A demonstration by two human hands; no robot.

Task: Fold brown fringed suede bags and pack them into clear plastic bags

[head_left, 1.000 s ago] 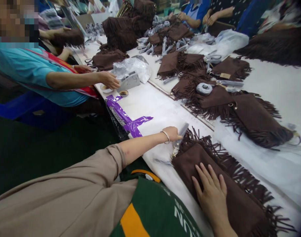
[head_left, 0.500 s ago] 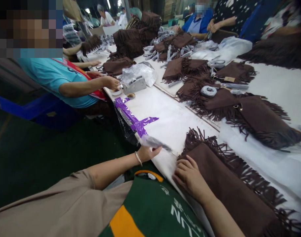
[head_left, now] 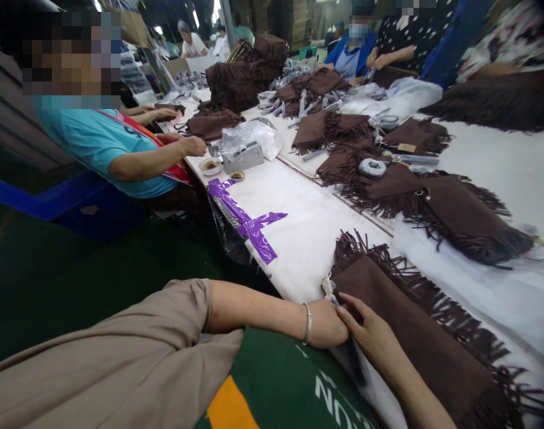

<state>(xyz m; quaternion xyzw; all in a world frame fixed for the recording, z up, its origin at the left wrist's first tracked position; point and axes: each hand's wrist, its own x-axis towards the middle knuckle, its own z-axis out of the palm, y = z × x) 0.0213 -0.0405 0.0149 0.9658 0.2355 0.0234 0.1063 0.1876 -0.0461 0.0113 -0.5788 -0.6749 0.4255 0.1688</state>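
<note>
A dark brown fringed bag (head_left: pixel 415 333) lies flat on the table in front of me. A plastic-wrapped strap (head_left: pixel 356 364) runs from the metal ring at the bag's near left corner down along the table edge. My left hand (head_left: pixel 329 323), with a bracelet at the wrist, is closed around this strap close to the ring; its fingertips are hidden. Just to its right, my right hand (head_left: pixel 370 325) rests over the bag's edge, fingers bent and apart, thumb side against my left hand.
Purple tape (head_left: pixel 258 229) is stuck along the table's left edge. Beyond it stand a tape dispenser (head_left: pixel 243 157) and a small dish (head_left: pixel 210 167). More fringed bags (head_left: pixel 468 214) and a coiled wrapped strap (head_left: pixel 372 167) lie across the table. A co-worker in a turquoise shirt (head_left: pixel 90 143) sits at left.
My left hand has swung the wrapped strap from the left, over the tape, to the right and toward me, beside the bag. My right hand has shifted slightly right and now meets the left.
</note>
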